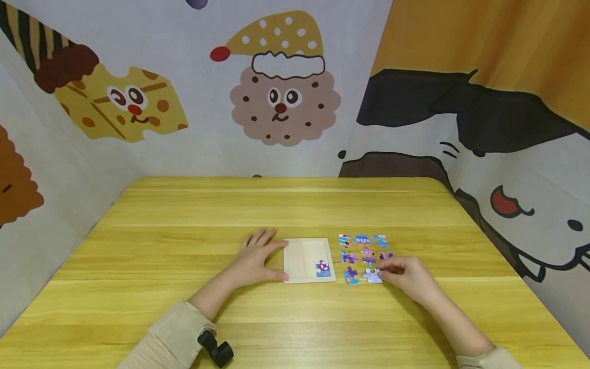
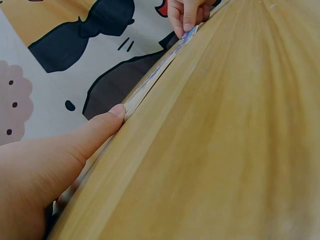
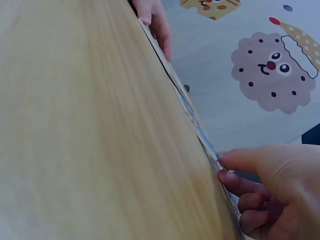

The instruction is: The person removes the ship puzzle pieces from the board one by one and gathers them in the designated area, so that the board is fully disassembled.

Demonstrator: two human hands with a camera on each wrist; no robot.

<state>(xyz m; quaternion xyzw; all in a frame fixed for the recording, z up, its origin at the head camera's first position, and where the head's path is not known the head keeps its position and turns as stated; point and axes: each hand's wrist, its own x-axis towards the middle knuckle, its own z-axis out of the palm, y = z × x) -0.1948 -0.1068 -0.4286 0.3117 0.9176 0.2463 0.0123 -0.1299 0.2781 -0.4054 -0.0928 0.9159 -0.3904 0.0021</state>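
A shallow square wooden puzzle tray (image 1: 299, 259) lies flat on the table, with one purple and blue puzzle piece (image 1: 323, 269) set in its lower right corner. My left hand (image 1: 253, 264) is spread at the tray's left side, its thumb at the lower corner and its index finger at the upper one. To the right of the tray, my right hand (image 1: 410, 277) pinches the edge of a pale lilac puzzle piece (image 1: 371, 275) between thumb and fingers. Loose puzzle pieces (image 1: 362, 239) lie in rows beyond it; the fingers partly cover those at the right.
The wooden table (image 1: 295, 328) stretches around the tray and pieces, its far edge against a wall cloth (image 1: 198, 154) printed with cartoon figures. A black strap (image 1: 215, 349) hangs at the left sleeve (image 1: 170, 333).
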